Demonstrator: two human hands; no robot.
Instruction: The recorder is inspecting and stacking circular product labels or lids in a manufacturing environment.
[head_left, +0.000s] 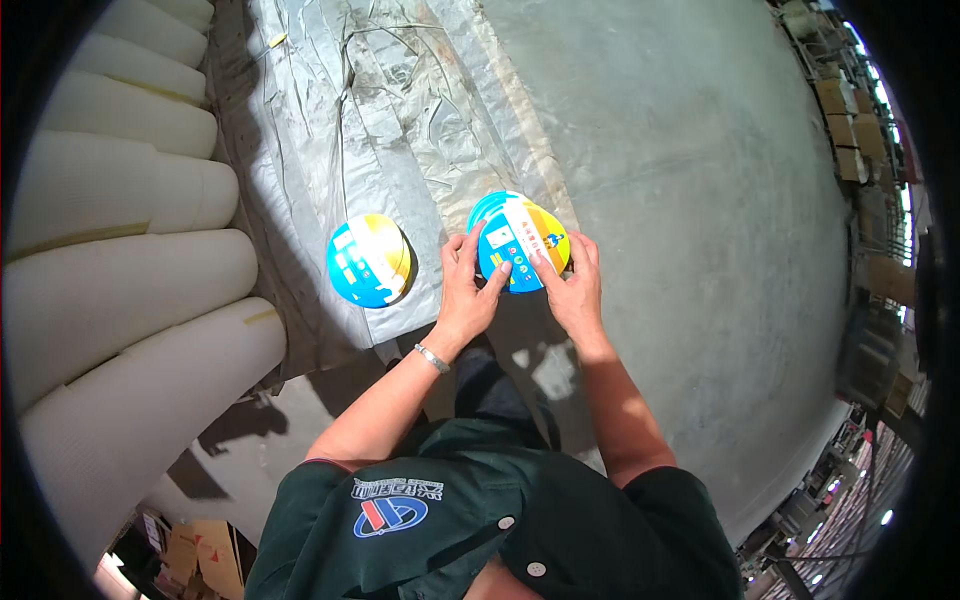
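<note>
Both my hands hold a small stack of round printed discs point(522, 240), coloured blue, white and yellow and slightly fanned out at the far left side. My left hand point(468, 294) grips the near left edge, its thumb lying on the top face. At the right edge my right hand point(575, 294) is closed on the same stack, thumb also on top. To the left, a second pile of similar round discs point(366, 262) lies on a grey sheet point(400, 130); its discs are slightly offset. The fingers beneath the held stack are partly hidden.
Large white rolls of foam-like material point(130, 180) line the left side. Smooth grey floor point(690, 220) spreads to the right. Cardboard boxes point(845, 130) stand along the far right, and an opened carton point(215, 555) sits at the lower left.
</note>
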